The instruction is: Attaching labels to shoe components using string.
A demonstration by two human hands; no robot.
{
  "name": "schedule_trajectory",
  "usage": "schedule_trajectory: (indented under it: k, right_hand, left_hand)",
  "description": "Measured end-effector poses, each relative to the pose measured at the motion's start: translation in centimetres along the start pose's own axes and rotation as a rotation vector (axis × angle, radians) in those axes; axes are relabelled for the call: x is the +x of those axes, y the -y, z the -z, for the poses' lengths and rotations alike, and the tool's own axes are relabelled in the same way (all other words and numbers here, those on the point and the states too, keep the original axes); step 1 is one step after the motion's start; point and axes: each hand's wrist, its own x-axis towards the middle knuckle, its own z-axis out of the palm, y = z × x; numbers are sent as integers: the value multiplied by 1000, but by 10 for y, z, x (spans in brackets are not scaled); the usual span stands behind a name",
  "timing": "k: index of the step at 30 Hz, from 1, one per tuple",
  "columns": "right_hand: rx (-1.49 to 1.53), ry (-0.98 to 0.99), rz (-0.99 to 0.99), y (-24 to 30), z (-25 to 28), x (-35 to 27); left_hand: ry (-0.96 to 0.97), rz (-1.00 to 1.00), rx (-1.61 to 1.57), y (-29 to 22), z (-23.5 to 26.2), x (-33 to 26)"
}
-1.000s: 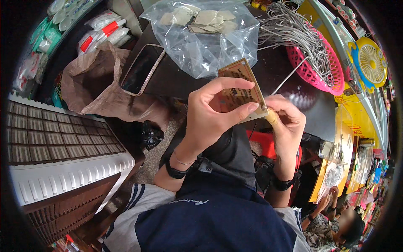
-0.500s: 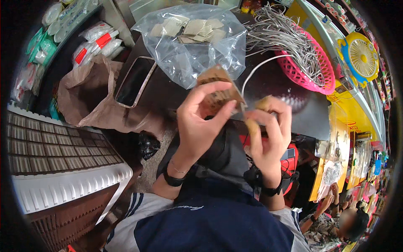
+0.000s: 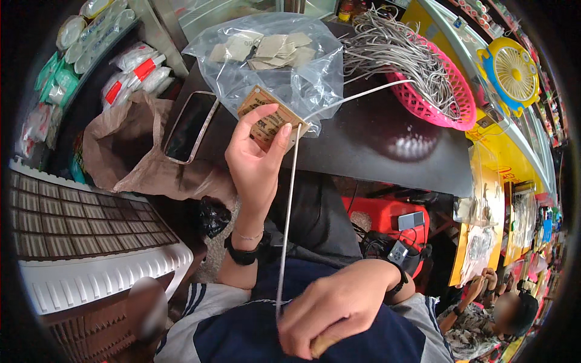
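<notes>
My left hand pinches a brown printed cardboard tag between thumb and fingers, above the near edge of the dark table. A thin whitish cord passes at the tag's right corner. One length runs back to a pink basket heaped with grey-white cords; the other is stretched down towards my body. Its lower end meets my right hand, which is closed low in front of my shirt. Yellowish covering shows on a right fingertip. Beyond the tag, a clear plastic bag carries several similar cards.
A phone and a brown bag lie left of the plastic bag. A yellow-blue fan stands at right. Beneath the dark table is a red stool with devices. Another person works at lower right.
My right hand has moved from beside the tag down to my shirt, drawing the cord taut. My left hand has shifted slightly left, still pinching the tag.
</notes>
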Motion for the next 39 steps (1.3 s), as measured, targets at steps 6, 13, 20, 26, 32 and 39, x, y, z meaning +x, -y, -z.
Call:
schedule_trajectory:
  k: [6,13,20,26,32,39]
  right_hand:
    - [-188,-206,-183,26,16,-20]
    - [-1696,-1202,-187,16,30,-17]
    - [-1565,-1085,-142,8,36,-21]
    - [-1004,-762,-293,11,30,-23]
    - [-256,-766,-433,15,30,-36]
    - [-43,-765,-407,-1,53,-59]
  left_hand:
    - [10,-50,69,-8,8,0]
    - [59,-265,199,-33,-12,-29]
    - [106,-437,331,-50,-15,-36]
    - [-128,-284,390,-58,19,-24]
    - [-293,-247,112,-59,65,10]
    - [-302,-134,40,-47,73,20]
